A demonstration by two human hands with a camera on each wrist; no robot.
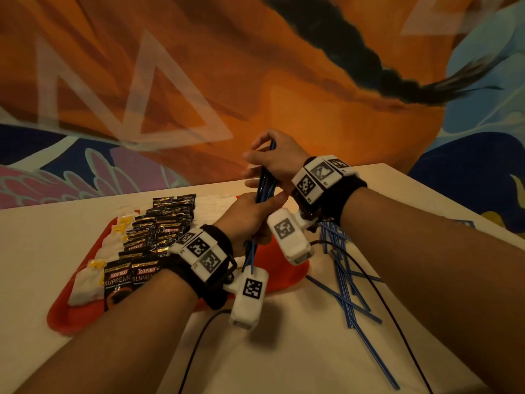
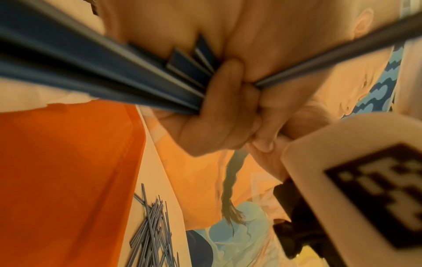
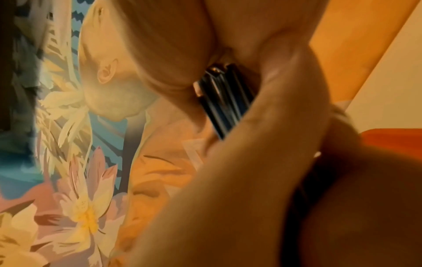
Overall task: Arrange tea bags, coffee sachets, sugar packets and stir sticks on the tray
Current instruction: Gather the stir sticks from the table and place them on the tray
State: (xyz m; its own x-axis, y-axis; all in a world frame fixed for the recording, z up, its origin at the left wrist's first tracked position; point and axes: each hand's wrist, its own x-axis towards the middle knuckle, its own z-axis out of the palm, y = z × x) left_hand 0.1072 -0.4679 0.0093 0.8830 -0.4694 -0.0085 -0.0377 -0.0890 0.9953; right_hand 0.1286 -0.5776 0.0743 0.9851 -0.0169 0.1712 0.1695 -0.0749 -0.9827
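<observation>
Both my hands hold one upright bundle of blue stir sticks [image 1: 262, 191] above the right side of the red tray [image 1: 76, 317]. My left hand [image 1: 250, 214] grips the bundle low down, and my right hand [image 1: 270, 160] pinches its upper part. In the left wrist view the sticks [image 2: 102, 72] run through the curled fingers [image 2: 219, 108]. The right wrist view shows the sticks [image 3: 226, 103] between thumb and fingers. On the tray lie rows of black coffee sachets [image 1: 159, 226], white packets [image 1: 88, 282] with yellow tags at the left, and white packets [image 1: 213, 206] at the back.
Loose blue stir sticks [image 1: 346, 282] lie scattered on the pale table [image 1: 298, 351] right of the tray, also seen as a stick pile [image 2: 150, 233] in the left wrist view. Black cables [image 1: 397, 322] run across the table. A painted wall stands behind the table's far edge.
</observation>
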